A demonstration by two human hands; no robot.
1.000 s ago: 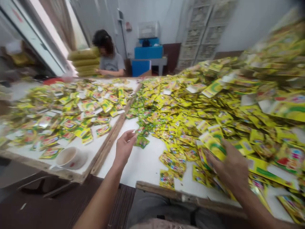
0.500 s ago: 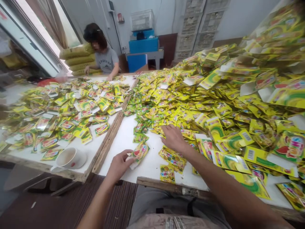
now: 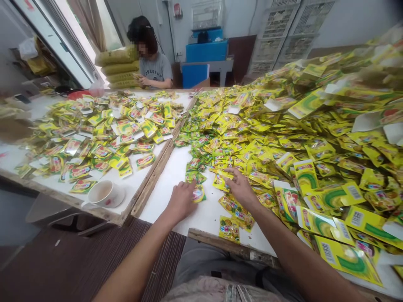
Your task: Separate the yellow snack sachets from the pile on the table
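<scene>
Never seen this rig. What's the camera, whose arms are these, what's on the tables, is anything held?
No machine here: a person works bare-handed, wearing a camera on the head that looks forward and down, so both arms enter from below. The left hand lies on the white table with fingers on a small sachet; gripped or only pressed, I cannot tell. The right hand, fingers spread, touches the edge of a big heap of yellow-green sachets. A cup stands on the sachet-strewn neighbouring table. Another person sits at its far end.

Farther forward: left hand, sachet.
</scene>
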